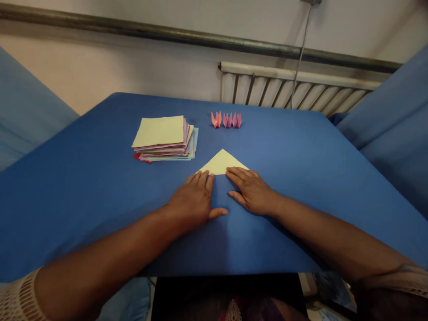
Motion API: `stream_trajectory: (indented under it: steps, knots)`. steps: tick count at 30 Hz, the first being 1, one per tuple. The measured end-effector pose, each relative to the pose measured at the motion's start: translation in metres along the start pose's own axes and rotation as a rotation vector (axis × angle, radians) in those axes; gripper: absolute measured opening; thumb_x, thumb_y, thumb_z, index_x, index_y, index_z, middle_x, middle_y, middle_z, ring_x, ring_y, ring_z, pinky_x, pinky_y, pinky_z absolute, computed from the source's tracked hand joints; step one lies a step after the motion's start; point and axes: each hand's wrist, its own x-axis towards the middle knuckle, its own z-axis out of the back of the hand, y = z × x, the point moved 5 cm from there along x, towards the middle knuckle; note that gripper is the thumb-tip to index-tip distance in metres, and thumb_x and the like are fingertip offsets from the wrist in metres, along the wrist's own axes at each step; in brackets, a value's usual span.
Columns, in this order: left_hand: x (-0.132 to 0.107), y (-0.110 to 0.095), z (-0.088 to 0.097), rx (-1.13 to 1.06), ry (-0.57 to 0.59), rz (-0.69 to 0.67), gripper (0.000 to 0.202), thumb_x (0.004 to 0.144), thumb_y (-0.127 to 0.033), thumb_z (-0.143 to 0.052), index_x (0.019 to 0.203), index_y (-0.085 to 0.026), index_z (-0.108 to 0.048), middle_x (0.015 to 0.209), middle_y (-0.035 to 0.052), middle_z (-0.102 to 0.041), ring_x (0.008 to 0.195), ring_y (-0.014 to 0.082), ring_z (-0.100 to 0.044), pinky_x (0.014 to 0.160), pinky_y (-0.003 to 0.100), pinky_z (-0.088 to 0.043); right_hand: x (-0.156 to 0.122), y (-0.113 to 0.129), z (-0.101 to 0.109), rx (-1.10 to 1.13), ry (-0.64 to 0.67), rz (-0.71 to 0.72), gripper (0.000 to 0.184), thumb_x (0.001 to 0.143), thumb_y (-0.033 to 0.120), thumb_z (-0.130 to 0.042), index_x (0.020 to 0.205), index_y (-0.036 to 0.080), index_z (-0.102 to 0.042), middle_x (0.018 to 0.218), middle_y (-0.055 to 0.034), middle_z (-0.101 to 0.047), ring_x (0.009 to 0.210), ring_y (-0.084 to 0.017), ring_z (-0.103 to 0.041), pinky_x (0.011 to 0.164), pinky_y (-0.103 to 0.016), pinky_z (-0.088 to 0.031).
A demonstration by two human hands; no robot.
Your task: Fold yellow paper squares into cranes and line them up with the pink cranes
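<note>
- The paper [220,163], a yellow triangle, lies flat on the table [284,147], apex pointing away.
- The left hand [195,198] is open, fingers flat on the paper's near edge, left side.
- The right hand [253,189], also open, presses the right side.
- Beyond, the stack [158,130] sits leftward; folded figures [229,120] stand farther back.

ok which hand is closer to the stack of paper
Left. The left hand is just off the near right corner of the paper stack, touching the yellow triangle; the right hand is farther right, on the triangle's right side.
</note>
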Motion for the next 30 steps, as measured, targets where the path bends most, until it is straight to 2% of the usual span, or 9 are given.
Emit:
stream_trajectory:
  steps: [5,7,9,12,14,18,25,27,30]
  knots:
    - [-0.004,0.023,0.019,0.035,0.040,0.163,0.087,0.082,-0.077,-0.043,0.119,0.000,-0.060,0.107,0.0294,-0.068,0.103,0.0425,-0.064,0.095,0.051,-0.043,0.000,0.000,0.001,-0.004,0.008,-0.006,0.059,0.098,0.046,-0.042,0.148,0.014,-0.039,0.154,-0.0134,-0.039,0.142,-0.026,-0.034,0.115,-0.045,-0.030]
    - [0.003,0.018,0.024,0.061,-0.066,0.140,0.081,0.084,-0.073,-0.045,0.124,-0.004,-0.059,0.116,0.0274,-0.066,0.116,0.0426,-0.058,0.104,0.053,-0.036,0.001,0.001,0.001,-0.001,0.008,-0.014,0.058,0.098,0.045,-0.041,0.147,0.015,-0.039,0.153,-0.0133,-0.040,0.142,-0.026,-0.035,0.115,-0.045,-0.030]
    - [0.010,0.005,0.024,0.078,-0.216,0.045,0.080,0.086,-0.066,-0.050,0.140,-0.007,-0.047,0.145,0.0244,-0.048,0.139,0.0400,-0.037,0.115,0.051,-0.023,0.002,0.001,0.002,0.003,0.004,-0.024,0.057,0.097,0.044,-0.042,0.147,0.016,-0.040,0.153,-0.0130,-0.041,0.141,-0.026,-0.036,0.114,-0.046,-0.031]
    - [0.021,-0.013,0.010,0.016,-0.246,-0.066,0.091,0.086,-0.068,-0.049,0.147,-0.002,-0.034,0.156,0.0247,-0.030,0.148,0.0379,-0.019,0.120,0.050,-0.014,0.004,0.003,0.003,0.021,0.002,-0.034,0.058,0.096,0.043,-0.045,0.147,0.017,-0.039,0.151,-0.0120,-0.044,0.139,-0.026,-0.038,0.114,-0.046,-0.032]
    - [0.026,-0.019,-0.003,-0.051,-0.157,-0.139,0.095,0.086,-0.071,-0.045,0.149,-0.001,-0.031,0.156,0.0247,-0.029,0.148,0.0367,-0.020,0.120,0.048,-0.015,0.004,0.005,0.003,0.022,0.005,-0.043,0.060,0.095,0.042,-0.047,0.148,0.017,-0.037,0.151,-0.0116,-0.044,0.139,-0.026,-0.038,0.114,-0.045,-0.032]
    - [0.027,-0.012,-0.018,-0.069,-0.023,-0.118,0.100,0.086,-0.075,-0.037,0.148,0.003,-0.031,0.156,0.0275,-0.027,0.147,0.0378,-0.021,0.119,0.048,-0.018,-0.002,0.004,0.007,-0.078,-0.008,-0.160,0.059,0.096,0.042,-0.047,0.143,0.008,-0.044,0.148,-0.0178,-0.045,0.136,-0.032,-0.041,0.111,-0.047,-0.035]
    - [0.020,0.003,-0.012,-0.060,-0.015,-0.073,0.095,0.086,-0.075,-0.037,0.146,-0.002,-0.037,0.155,0.0255,-0.032,0.144,0.0377,-0.028,0.117,0.049,-0.023,-0.019,-0.018,0.024,-0.299,0.014,-0.402,0.044,0.096,0.040,-0.048,0.107,0.003,-0.070,0.114,-0.0292,-0.063,0.105,-0.041,-0.059,0.090,-0.057,-0.044]
    - [0.022,0.003,-0.010,-0.066,-0.037,-0.083,0.092,0.086,-0.074,-0.038,0.145,-0.003,-0.040,0.153,0.0242,-0.035,0.143,0.0368,-0.031,0.117,0.047,-0.024,-0.018,-0.022,0.031,-0.309,-0.073,-0.428,0.040,0.096,0.037,-0.048,0.111,0.005,-0.068,0.121,-0.0280,-0.061,0.113,-0.041,-0.056,0.094,-0.058,-0.041]
    - [0.028,0.000,-0.008,-0.070,-0.094,-0.100,0.083,0.088,-0.070,-0.039,0.144,-0.008,-0.043,0.152,0.0204,-0.040,0.139,0.0358,-0.036,0.114,0.048,-0.027,-0.008,-0.017,0.030,-0.239,-0.195,-0.316,0.045,0.097,0.032,-0.044,0.135,0.010,-0.053,0.149,-0.0213,-0.042,0.136,-0.038,-0.039,0.108,-0.057,-0.033]
